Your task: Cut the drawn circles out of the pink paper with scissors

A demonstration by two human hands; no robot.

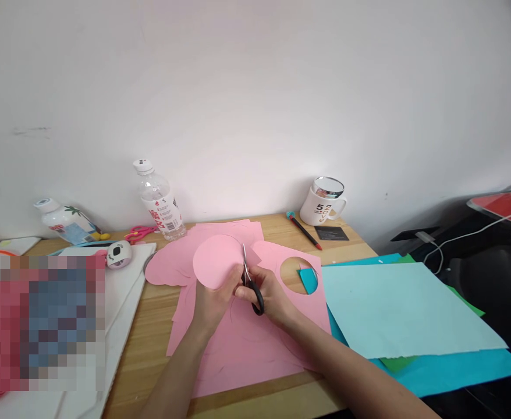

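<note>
Head view, looking down at the wooden table. I have my left hand pinching the lower edge of a pink paper circle, thumb on top, holding it up just above the stack of pink sheets. My right hand is closed around the black handles of the scissors, fingers through the loops. The blades point up and away, touching the circle's right edge. They look nearly together, though I cannot tell exactly how far apart they are. A small pink flap sticks out just right of the blades.

To the right of my hands, the top pink sheet has a round hole with a blue scrap showing in it. Beyond that lies a light blue sheet over darker blue and green paper. At the back near the wall stand a clear bottle and a white mug, with a pen lying beside the mug. Pink-handled scissors lie left of the bottle.
</note>
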